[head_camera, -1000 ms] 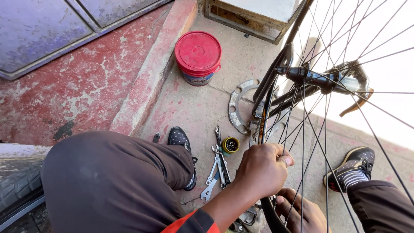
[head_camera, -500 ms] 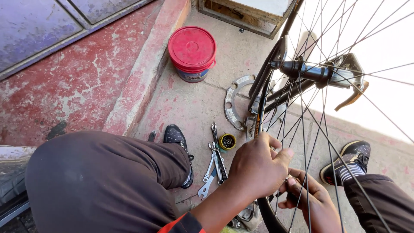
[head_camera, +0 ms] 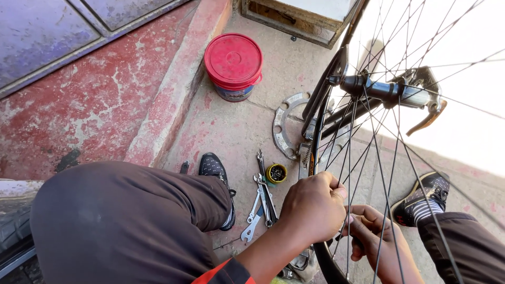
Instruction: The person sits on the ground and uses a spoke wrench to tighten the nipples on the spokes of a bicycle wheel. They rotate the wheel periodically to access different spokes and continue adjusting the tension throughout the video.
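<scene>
Mid-job: left hand (head_camera: 313, 208) and right hand (head_camera: 376, 236) both pinch spokes (head_camera: 350, 158) near the bicycle wheel rim (head_camera: 318, 121), wrenches (head_camera: 261, 202) lying unused left.

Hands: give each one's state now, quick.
Left hand: closed, fingers pinching thin metal wheel spokes.
Right hand: fingers curled around the spokes; what it holds cannot be told.

Red lidded bucket (head_camera: 233, 64), wrenches (head_camera: 261, 202), small round tin (head_camera: 276, 173), metal ring (head_camera: 284, 129) on concrete
</scene>
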